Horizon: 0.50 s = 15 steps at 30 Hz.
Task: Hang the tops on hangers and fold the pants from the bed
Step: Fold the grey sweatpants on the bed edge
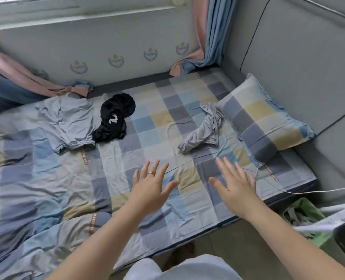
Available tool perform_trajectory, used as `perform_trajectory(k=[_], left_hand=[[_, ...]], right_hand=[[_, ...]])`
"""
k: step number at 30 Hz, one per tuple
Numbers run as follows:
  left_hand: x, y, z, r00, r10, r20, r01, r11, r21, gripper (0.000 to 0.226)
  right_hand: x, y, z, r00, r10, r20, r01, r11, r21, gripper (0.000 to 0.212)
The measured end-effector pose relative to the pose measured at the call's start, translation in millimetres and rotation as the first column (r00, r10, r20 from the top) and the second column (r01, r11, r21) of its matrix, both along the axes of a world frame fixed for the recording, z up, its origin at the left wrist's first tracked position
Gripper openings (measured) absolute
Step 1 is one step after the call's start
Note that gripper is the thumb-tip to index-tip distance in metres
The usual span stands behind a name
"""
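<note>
Daylight is coming over the window sill (86,16); pink-blue curtain (209,37) is hanging in the corner, grey padded panel (309,57) is lining the right wall.

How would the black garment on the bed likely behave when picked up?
The black garment lies crumpled in soft folds, so it will probably hang limp and unfurl. It looks thin and slightly shiny, so likely light, perhaps slippery. Pushed, it would probably bunch on the wrinkled sheet.

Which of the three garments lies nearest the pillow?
The crumpled grey garment, beside the checked pillow; the black garment and the pale blue garment lie to its left.
</note>
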<state>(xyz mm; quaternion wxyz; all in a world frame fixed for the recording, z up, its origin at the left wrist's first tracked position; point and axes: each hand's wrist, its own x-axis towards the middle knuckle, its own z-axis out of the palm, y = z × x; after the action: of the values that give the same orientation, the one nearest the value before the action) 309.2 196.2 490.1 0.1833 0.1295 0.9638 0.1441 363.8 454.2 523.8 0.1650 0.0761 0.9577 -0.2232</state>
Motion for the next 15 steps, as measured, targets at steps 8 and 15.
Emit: perform_trajectory(k=[8, 15], left_hand=[[-81, 11, -22, 0.999, -0.005, 0.033, 0.005, 1.000, -0.014, 0.073], [-185, 56, -82, 0.995, -0.089, 0.050, 0.088, 0.996, 0.017, 0.071]], right_hand=[[-82, 14, -18, 0.999, -0.018, 0.038, 0.018, 1.000, -0.014, 0.085], [-154, 52, -81, 0.990, -0.138, 0.027, 0.136, 0.989, 0.064, 0.068]])
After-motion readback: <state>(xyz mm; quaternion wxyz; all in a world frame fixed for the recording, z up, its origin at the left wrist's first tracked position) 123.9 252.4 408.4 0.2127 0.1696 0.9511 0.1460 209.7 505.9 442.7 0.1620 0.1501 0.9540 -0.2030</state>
